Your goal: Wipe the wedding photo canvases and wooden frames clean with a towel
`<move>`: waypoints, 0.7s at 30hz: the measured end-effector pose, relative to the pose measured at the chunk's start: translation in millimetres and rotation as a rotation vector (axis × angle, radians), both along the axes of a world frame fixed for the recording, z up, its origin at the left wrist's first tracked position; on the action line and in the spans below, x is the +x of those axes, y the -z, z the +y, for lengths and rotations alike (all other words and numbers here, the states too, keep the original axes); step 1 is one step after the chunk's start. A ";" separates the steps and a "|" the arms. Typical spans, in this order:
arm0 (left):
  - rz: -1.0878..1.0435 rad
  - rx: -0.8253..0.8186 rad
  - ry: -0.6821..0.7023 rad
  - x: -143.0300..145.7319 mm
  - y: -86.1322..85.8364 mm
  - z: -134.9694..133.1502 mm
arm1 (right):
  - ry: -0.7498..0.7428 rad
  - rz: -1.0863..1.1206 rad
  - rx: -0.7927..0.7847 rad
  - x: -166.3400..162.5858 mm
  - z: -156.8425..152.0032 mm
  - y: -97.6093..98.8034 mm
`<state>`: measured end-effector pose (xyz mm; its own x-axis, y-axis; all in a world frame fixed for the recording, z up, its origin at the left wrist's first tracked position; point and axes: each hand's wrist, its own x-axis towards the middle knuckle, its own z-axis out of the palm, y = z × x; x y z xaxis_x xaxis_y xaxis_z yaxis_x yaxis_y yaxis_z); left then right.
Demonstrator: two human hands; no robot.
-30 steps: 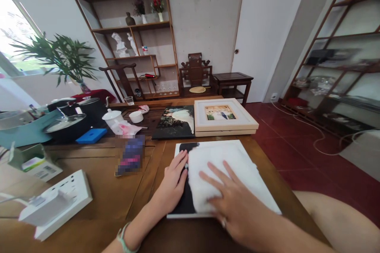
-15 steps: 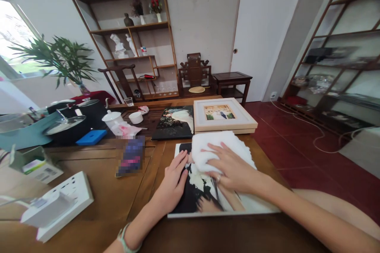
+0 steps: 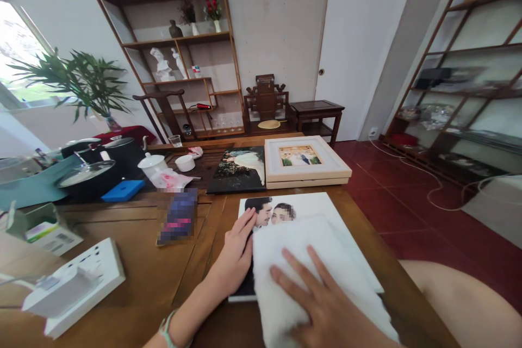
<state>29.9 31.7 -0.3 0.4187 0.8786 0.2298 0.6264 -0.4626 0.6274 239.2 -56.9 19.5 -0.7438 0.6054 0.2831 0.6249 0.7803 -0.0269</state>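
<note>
A photo panel (image 3: 314, 204) with a printed picture of a couple lies flat on the wooden table in front of me. My left hand (image 3: 234, 261) rests on its left edge, fingers stretched out. Spread over the panel's lower part is a fluffy white cloth (image 3: 350, 261), which hangs past the near edge. My right hand (image 3: 322, 304) presses on top of the cloth with its fingers apart. Much of the picture is hidden beneath the cloth.
Beyond the panel lie a dark photo panel (image 3: 238, 168) and a pale framed picture (image 3: 308, 163). On the left are a power strip (image 3: 85, 288), an opened small box (image 3: 51, 234), a blue block (image 3: 123, 190), a black pan (image 3: 87, 179) and white teaware (image 3: 153, 163).
My right hand has drawn the white cloth toward me, down the panel. The couple's heads in the picture now show. My left hand stays at the left edge.
</note>
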 end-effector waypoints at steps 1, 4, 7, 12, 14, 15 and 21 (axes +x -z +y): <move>-0.003 -0.002 0.001 -0.1 -0.1 0.1 | -0.017 -0.002 0.051 0.9 -5.5 2.3; -0.004 0.004 0.010 -0.5 -0.5 -0.2 | -0.047 0.009 0.018 6.5 -8.8 -2.8; 0.003 0.024 0.007 -0.8 -0.3 -1.0 | 0.036 0.042 -0.185 14.2 6.3 -19.0; -0.026 0.014 -0.031 0.5 0.0 -2.5 | 0.300 0.118 -0.287 16.0 56.3 -29.4; -0.073 0.002 -0.045 1.6 -1.7 -3.4 | 0.348 0.103 -0.273 8.6 71.4 -27.7; -0.108 0.004 -0.047 2.2 -3.2 -3.9 | 0.354 0.088 -0.261 3.4 75.2 -26.9; -0.298 0.041 -0.069 3.4 -13.5 -6.6 | 0.093 0.034 -0.211 -24.8 46.8 -25.9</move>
